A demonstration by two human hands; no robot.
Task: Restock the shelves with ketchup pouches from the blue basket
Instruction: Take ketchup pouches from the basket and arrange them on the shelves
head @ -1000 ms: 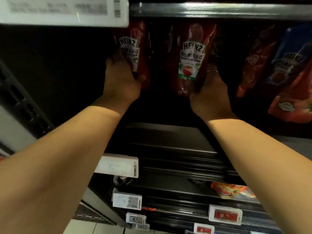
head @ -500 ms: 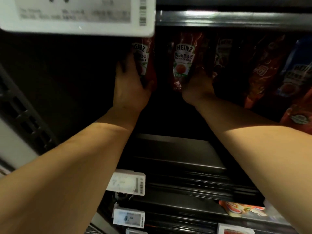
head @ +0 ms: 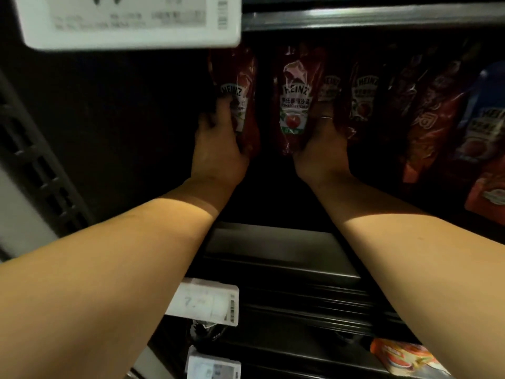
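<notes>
Two Heinz ketchup pouches stand upright side by side deep in the dark shelf, the left pouch (head: 240,105) gripped by the left hand (head: 218,149) with fingers curled round its edge, the right pouch (head: 296,102) clasped by the right hand (head: 322,149) beside more pouches (head: 363,99).

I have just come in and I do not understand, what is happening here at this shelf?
A person is restocking ketchup. The left hand grips one ketchup pouch, and the right hand holds a second pouch. Both pouches stand upright, deep in the dark shelf, beside more Heinz pouches on the right. Neither pouch is released yet.
</notes>
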